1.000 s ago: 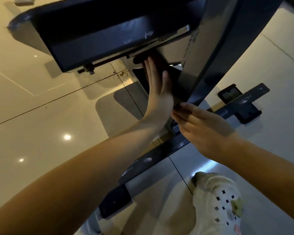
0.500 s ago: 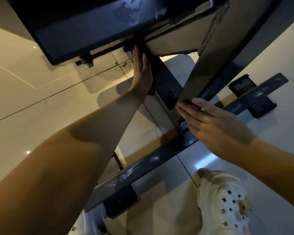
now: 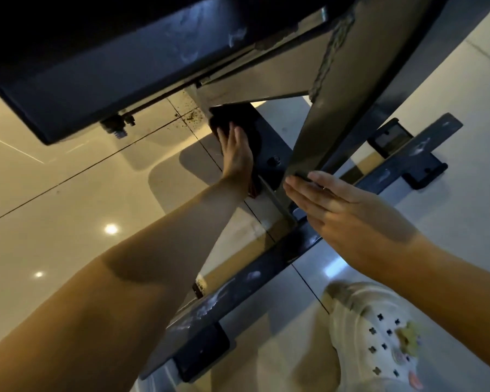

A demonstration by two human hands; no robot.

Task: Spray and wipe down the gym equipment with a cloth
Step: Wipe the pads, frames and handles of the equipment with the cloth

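Observation:
The gym equipment is a dark padded bench [image 3: 111, 66] on a metal frame, seen from above. A dark cloth [image 3: 229, 116] lies against the frame member under the pad, and my left hand [image 3: 236, 154] presses it there with flat fingers. A reddish edge of the cloth shows below my wrist. My right hand [image 3: 343, 216] is flat and holds nothing; its fingertips rest on the lower end of the slanted post [image 3: 337, 94]. No spray bottle is in view.
A dark base bar [image 3: 266, 287] with white smears crosses the glossy tiled floor [image 3: 68, 207], with black foot pads [image 3: 201, 352] at both ends. My white perforated shoe [image 3: 379, 335] stands right beside the bar. Brown specks lie on the tiles under the bench.
My left hand has slid the cloth away from me along the frame member, up under the pad. My right hand has stayed at the foot of the slanted post.

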